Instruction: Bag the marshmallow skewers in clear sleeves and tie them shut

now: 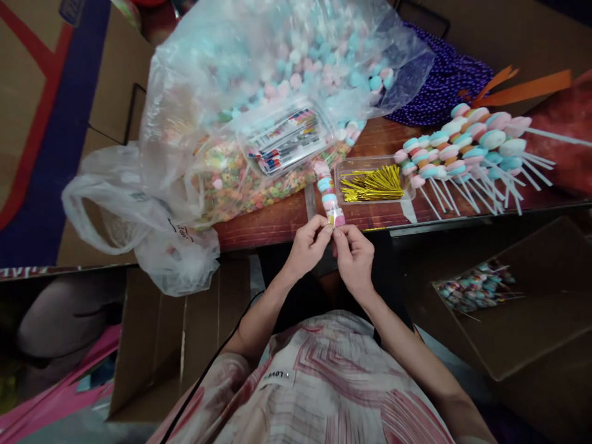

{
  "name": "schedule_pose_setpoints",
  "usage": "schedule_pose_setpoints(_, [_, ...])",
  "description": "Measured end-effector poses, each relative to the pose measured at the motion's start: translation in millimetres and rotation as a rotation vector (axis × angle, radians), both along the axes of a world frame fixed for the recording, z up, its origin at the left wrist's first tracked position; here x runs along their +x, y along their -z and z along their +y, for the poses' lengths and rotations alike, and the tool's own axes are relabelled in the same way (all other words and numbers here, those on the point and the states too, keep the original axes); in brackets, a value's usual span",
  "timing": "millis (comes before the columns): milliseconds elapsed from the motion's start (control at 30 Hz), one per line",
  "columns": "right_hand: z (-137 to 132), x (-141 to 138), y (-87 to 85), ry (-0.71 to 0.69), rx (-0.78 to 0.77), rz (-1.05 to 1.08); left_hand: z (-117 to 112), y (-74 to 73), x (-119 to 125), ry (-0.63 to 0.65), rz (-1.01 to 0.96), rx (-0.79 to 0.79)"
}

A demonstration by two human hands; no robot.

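Fingers: left hand (308, 246) and right hand (355, 258) both pinch my candy skewer (329, 198).
Done: skewer pile (462, 151), 2 o'clock.
Left: candy bag (287, 68), 12 o'clock, I reckon.

Left hand (308, 246), right hand (355, 258); grips pinched

Lower end of candy skewer (329, 200) hidden btw fingertips of left hand (308, 246) & right hand (355, 259). Plastic bag (222, 74) cut off at top edge; sweets (324, 68) inside blurred thru film. Stuff in cardboard box (522, 333), far right, too small to tell.
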State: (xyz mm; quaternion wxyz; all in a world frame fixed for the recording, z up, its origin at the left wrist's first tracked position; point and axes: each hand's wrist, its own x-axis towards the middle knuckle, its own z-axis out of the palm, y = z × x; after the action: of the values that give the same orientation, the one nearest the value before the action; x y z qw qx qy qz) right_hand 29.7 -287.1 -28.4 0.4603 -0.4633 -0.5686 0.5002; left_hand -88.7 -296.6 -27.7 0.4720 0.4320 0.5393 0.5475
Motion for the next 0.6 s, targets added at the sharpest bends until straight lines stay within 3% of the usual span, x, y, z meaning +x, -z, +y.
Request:
schedule_pose_setpoints(133, [0,3,0.4,-0.034,0.013,-0.050,-4,0.4,-11,0.076,-0.072,-0.022])
schedule_pose_setpoints(300, [-5,3,10.8,-0.016,0.028,-0.103,4,3.2,-9,-0.114,-0.261,-0.106])
schedule_pose_setpoints(600, [-12,14,12.2,-0.078,-0.062,-0.114,17,-2.5,11,-0.118,-0.649,-0.248])
